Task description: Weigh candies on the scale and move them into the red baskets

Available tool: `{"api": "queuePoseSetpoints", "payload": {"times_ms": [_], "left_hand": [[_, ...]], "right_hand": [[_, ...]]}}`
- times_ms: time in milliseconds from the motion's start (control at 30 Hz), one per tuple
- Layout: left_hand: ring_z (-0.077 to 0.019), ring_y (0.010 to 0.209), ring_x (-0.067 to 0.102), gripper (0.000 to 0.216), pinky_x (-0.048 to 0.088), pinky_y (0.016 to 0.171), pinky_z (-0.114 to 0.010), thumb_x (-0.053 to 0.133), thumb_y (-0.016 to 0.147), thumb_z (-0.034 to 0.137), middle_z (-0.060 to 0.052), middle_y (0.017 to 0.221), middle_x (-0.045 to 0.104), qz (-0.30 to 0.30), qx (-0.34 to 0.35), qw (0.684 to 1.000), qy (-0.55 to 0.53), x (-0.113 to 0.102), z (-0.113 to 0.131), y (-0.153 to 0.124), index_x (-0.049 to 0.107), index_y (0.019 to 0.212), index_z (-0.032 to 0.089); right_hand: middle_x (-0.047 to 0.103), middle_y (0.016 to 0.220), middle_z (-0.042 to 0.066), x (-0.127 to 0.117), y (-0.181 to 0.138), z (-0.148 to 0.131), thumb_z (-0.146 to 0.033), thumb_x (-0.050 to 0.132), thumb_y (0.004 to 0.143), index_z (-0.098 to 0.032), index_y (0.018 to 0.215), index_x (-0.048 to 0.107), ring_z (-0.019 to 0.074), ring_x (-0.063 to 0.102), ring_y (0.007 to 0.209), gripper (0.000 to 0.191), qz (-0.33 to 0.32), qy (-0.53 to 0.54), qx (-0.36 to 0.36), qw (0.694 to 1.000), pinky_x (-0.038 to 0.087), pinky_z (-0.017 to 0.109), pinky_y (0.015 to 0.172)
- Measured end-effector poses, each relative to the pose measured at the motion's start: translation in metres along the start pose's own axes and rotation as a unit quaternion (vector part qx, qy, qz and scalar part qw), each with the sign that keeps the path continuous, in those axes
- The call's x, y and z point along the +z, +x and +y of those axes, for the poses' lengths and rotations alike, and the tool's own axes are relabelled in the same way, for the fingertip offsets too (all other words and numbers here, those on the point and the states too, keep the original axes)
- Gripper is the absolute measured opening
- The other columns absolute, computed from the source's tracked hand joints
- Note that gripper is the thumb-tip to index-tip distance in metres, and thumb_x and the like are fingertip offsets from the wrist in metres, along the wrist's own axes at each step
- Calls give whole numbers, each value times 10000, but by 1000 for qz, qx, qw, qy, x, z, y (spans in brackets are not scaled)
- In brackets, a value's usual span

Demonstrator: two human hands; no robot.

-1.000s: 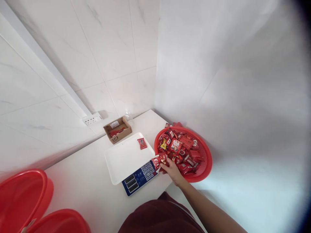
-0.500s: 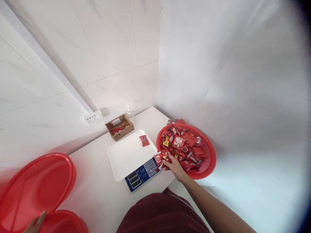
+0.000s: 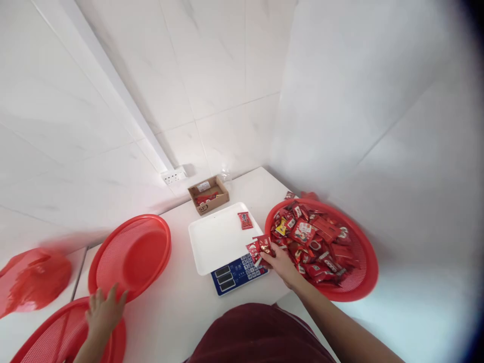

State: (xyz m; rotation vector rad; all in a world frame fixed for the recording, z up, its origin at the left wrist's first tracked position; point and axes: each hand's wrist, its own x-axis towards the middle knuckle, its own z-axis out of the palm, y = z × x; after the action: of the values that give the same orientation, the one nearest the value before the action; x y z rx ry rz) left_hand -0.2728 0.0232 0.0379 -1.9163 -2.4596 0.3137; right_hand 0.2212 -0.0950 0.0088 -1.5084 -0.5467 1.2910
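Note:
My right hand [image 3: 282,264] pinches a few red snack packets [image 3: 260,247] over the right front corner of the white scale tray [image 3: 215,242]. One red packet [image 3: 245,220] lies on that tray near its far right side. To the right stands a red basket [image 3: 363,282] heaped with red snack packets [image 3: 313,239]. My left hand [image 3: 103,312] rests with its fingers spread on the near rim of an empty red basket [image 3: 130,254] on the left of the white table [image 3: 177,307].
The scale's blue keypad and display [image 3: 239,273] face me. A small cardboard box [image 3: 208,194] with red packets sits at the back by a wall socket [image 3: 173,176]. Another red basket [image 3: 56,333] lies bottom left, and a blurred red thing [image 3: 32,280] at the far left.
The view has swung left. An empty red basket has come onto the table on the left with my left hand at its rim. My right hand holds the packets in the same place.

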Motion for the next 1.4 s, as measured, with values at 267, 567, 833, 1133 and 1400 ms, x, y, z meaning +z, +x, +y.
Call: {"api": "queuePoseSetpoints", "payload": {"times_ms": [267, 567, 833, 1133, 1400], "left_hand": [[-310, 1346, 303, 543, 246, 1067, -533, 249, 910, 398, -152, 1376, 463, -91, 128, 985, -78, 12, 78, -40, 426, 1330, 103], [-315, 1131, 533, 490, 277, 978, -623, 251, 846, 138, -139, 1158, 628, -134, 175, 975, 4, 5, 46, -48, 582, 1207, 170], [-284, 1304, 373, 425, 241, 1074, -496, 265, 891, 355, -105, 1208, 606, -30, 178, 970, -164, -18, 118, -59, 619, 1042, 174], [-261, 1331, 329, 400, 153, 1124, -472, 272, 909, 389, -60, 1197, 605, -18, 274, 920, -279, -33, 177, -95, 624, 980, 213], [-296, 1357, 275, 414, 216, 1087, -542, 343, 891, 418, -91, 1363, 481, 10, 278, 927, -251, -6, 190, -93, 567, 1173, 214]], "right_hand": [[548, 1287, 113, 25, 29, -14, -350, 614, 727, -256, 1327, 424, 190, 614, 1017, 636, -17, -100, -60, 993, 497, 353, 843], [592, 1255, 127, -83, 31, 31, -260, 573, 710, -198, 1212, 565, 280, 531, 1172, 506, 81, -297, -33, 951, 368, 438, 1010], [478, 1388, 110, -81, 56, 49, -272, 610, 699, -233, 1200, 596, 307, 417, 1277, 502, 35, -342, -14, 939, 305, 459, 1035], [629, 1218, 106, -84, 45, 45, -320, 576, 726, -244, 1101, 666, 270, 586, 1086, 393, -28, -287, 33, 957, 425, 412, 933], [395, 1448, 117, -64, 57, 41, -572, 399, 809, -195, 1344, 449, 219, 437, 1274, 656, 5, -224, 53, 973, 395, 368, 992]]}}
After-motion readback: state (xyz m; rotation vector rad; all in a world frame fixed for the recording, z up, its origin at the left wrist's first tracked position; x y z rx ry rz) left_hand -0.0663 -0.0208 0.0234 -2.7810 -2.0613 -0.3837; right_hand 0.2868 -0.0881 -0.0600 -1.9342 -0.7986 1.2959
